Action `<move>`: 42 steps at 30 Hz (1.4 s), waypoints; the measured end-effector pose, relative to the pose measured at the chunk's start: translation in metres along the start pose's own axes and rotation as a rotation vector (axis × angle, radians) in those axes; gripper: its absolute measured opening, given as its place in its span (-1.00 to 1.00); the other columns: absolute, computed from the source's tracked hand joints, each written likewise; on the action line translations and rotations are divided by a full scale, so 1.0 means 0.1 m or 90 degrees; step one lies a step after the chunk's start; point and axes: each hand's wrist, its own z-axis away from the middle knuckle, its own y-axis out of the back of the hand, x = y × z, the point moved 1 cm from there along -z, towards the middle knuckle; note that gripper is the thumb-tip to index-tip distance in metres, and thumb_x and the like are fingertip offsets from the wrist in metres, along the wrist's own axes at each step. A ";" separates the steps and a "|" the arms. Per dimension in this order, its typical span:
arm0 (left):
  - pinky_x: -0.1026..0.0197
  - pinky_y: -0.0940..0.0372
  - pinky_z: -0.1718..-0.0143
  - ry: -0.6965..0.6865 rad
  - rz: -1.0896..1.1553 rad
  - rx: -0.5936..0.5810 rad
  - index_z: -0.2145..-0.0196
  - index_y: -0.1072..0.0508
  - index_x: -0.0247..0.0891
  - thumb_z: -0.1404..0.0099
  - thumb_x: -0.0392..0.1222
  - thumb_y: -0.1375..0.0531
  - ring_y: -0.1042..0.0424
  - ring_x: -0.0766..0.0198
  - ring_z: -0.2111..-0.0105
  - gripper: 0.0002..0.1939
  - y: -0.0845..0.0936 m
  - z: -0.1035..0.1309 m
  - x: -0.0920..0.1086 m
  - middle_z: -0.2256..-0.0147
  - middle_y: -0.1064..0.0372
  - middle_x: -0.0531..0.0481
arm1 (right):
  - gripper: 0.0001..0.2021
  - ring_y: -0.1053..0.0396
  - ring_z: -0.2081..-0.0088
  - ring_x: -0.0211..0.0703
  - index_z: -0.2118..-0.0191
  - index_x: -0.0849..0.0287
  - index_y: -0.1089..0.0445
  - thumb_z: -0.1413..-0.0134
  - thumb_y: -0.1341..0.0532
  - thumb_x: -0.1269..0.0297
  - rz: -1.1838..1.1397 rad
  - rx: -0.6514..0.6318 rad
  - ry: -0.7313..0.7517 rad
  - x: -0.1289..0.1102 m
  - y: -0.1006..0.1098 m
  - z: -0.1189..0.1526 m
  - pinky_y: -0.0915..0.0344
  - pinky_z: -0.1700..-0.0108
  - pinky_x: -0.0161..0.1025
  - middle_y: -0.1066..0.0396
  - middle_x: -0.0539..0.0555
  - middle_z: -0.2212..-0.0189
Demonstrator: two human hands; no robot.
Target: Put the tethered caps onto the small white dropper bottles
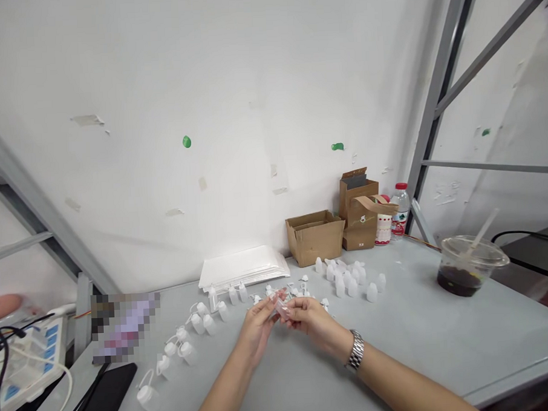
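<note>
Over the middle of the grey table, a small translucent plastic bottle point(283, 309) is held between my two hands. My right hand point(310, 318), with a metal watch on its wrist, is closed round the bottle's body. At its upper end, my left hand point(259, 320) pinches with its fingertips; whether a cap is there is hidden. Behind the hands lie several small white caps point(304, 279). On the left stand several capped bottles point(196, 323) in a loose row, some with strap loops. Uncapped bottles point(351, 287) are grouped on the right.
White sheets point(244, 267) are stacked against the wall. Beside them stand an open cardboard box point(316, 240), a brown paper bag point(359, 220) and a water bottle point(399, 212). A cup of dark drink point(462, 270) is at right. A black phone-like slab point(105, 397) and cables lie at left.
</note>
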 end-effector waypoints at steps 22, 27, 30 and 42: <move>0.16 -0.16 0.09 0.034 0.085 -0.064 0.20 -0.48 -0.25 -0.12 -0.03 -0.18 -0.32 0.16 0.13 -0.67 0.01 -0.01 -0.02 0.21 -0.44 -0.13 | -0.80 -0.26 0.57 -0.38 0.47 0.36 -0.43 0.20 -0.36 0.31 -0.200 -0.137 -0.088 0.03 0.02 -0.03 -0.12 0.44 -0.37 -0.41 0.05 0.59; 0.20 -0.17 0.18 -0.006 0.028 -0.051 0.29 -0.51 -0.31 -0.09 -0.01 -0.21 -0.36 0.20 0.26 -0.67 -0.01 0.00 0.01 0.30 -0.45 -0.12 | -0.79 -0.26 0.57 -0.36 0.44 0.40 -0.44 0.17 -0.34 0.30 -0.196 -0.145 -0.096 0.06 0.01 -0.02 -0.11 0.43 -0.34 -0.39 0.06 0.60; 0.18 -0.15 0.16 -0.036 0.004 -0.066 0.34 -0.53 -0.30 -0.06 -0.03 -0.24 -0.36 0.19 0.26 -0.71 -0.04 0.02 0.02 0.31 -0.46 -0.12 | -0.80 -0.24 0.58 -0.38 0.44 0.37 -0.44 0.18 -0.34 0.30 -0.199 -0.141 -0.098 0.04 0.02 0.00 -0.10 0.43 -0.35 -0.38 0.05 0.59; 0.17 -0.18 0.19 -0.054 -0.021 -0.020 0.37 -0.54 -0.34 -0.06 -0.02 -0.23 -0.37 0.17 0.29 -0.69 -0.02 0.01 0.08 0.35 -0.48 -0.13 | -0.75 -0.27 0.54 -0.33 0.38 0.36 -0.45 0.07 -0.28 0.20 -0.113 -0.110 -0.048 0.02 -0.04 0.03 -0.12 0.40 -0.33 -0.43 0.09 0.55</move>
